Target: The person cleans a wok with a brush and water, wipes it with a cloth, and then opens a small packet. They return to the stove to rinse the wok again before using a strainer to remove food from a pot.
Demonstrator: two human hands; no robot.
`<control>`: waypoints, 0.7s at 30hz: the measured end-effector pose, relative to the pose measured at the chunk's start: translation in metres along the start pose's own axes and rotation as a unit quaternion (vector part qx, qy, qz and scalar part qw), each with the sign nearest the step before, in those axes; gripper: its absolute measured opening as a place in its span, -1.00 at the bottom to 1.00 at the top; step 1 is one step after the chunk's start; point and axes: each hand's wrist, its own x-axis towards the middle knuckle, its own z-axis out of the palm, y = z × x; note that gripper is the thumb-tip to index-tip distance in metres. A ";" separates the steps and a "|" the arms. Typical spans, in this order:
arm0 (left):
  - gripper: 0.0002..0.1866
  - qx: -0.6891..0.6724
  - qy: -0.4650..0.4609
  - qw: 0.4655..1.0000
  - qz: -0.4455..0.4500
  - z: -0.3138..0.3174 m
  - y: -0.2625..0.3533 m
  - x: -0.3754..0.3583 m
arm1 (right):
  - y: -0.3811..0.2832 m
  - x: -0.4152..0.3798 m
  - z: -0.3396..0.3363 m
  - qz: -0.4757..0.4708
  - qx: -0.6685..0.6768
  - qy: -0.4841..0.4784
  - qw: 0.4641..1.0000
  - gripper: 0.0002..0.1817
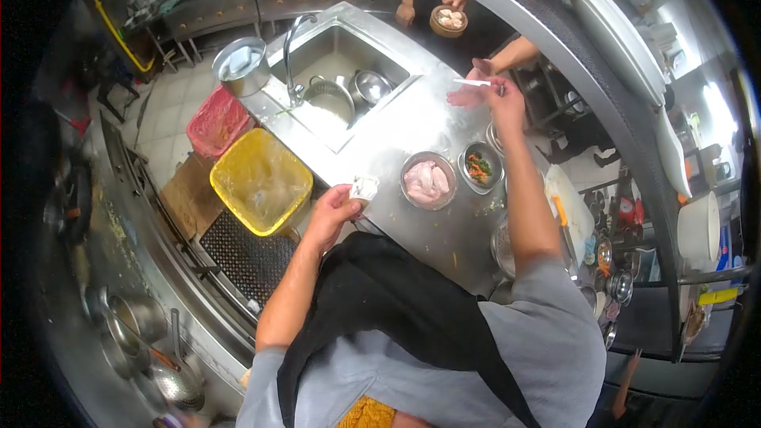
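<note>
My left hand point(331, 218) is closed round a small white packet point(365, 187) with dark marks, held near the front edge of the steel counter point(380, 143). Stretched out over the counter's far side, my right hand point(507, 101) pinches a thin white stick point(471, 82). A co-worker's open hand point(466, 96) is right beside that stick. Nearer me on the counter stand a metal bowl of pale raw meat point(428, 181) and a smaller metal dish of chopped green and orange vegetables point(479, 168).
A sink point(380, 55) with a faucet point(290, 71) holds metal pots. A steel pot point(239, 67) stands at its corner. Left of the counter are a yellow bin point(261, 182) and a red bin point(218, 123). Another person's hand holds a round food container point(449, 21). A shelf arches overhead.
</note>
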 end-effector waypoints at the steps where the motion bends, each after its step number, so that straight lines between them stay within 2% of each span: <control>1: -0.57 0.003 -0.002 1.000 0.000 0.000 -0.001 -0.001 | 0.013 0.006 0.002 0.000 0.002 0.003 1.000 -0.78; 3: -0.59 0.008 -0.002 1.000 0.004 0.000 -0.002 -0.001 | 0.025 0.013 0.003 -0.056 -0.036 0.061 0.996 -0.74; 7: -0.61 0.021 0.006 1.000 0.006 0.002 0.000 -0.003 | 0.034 0.016 0.000 0.010 -0.099 0.071 0.993 -0.71; 9: -0.62 0.022 0.003 1.000 0.010 0.002 0.001 -0.003 | 0.040 0.018 0.001 -0.029 -0.085 0.086 0.992 -0.68; 13: -0.62 0.018 0.011 1.000 -0.003 0.004 -0.002 0.000 | 0.050 0.026 -0.002 -0.025 -0.129 0.104 0.986 -0.66; 15: -0.61 0.029 0.017 0.999 0.002 0.007 -0.001 0.002 | 0.055 0.025 -0.004 -0.049 -0.120 0.155 0.979 -0.63; 16: -0.60 0.020 0.008 1.000 0.004 0.005 -0.002 0.003 | 0.053 0.019 -0.005 -0.050 -0.154 0.194 0.968 -0.68; 17: -0.59 0.010 0.000 1.000 0.007 0.002 -0.003 0.005 | 0.057 0.008 -0.005 -0.045 -0.150 0.179 0.971 -0.68; 18: -0.58 -0.012 -0.013 1.000 0.003 0.012 0.007 0.002 | 0.059 -0.003 -0.009 0.049 0.012 0.102 0.994 -0.70; 19: -0.58 -0.013 -0.003 1.000 0.004 0.011 0.006 0.003 | 0.062 -0.013 -0.012 0.141 0.171 0.025 0.975 -0.72; 21: -0.59 -0.039 -0.012 0.999 -0.036 0.013 0.001 0.006 | 0.016 -0.069 0.009 0.181 0.283 -0.015 0.942 -0.78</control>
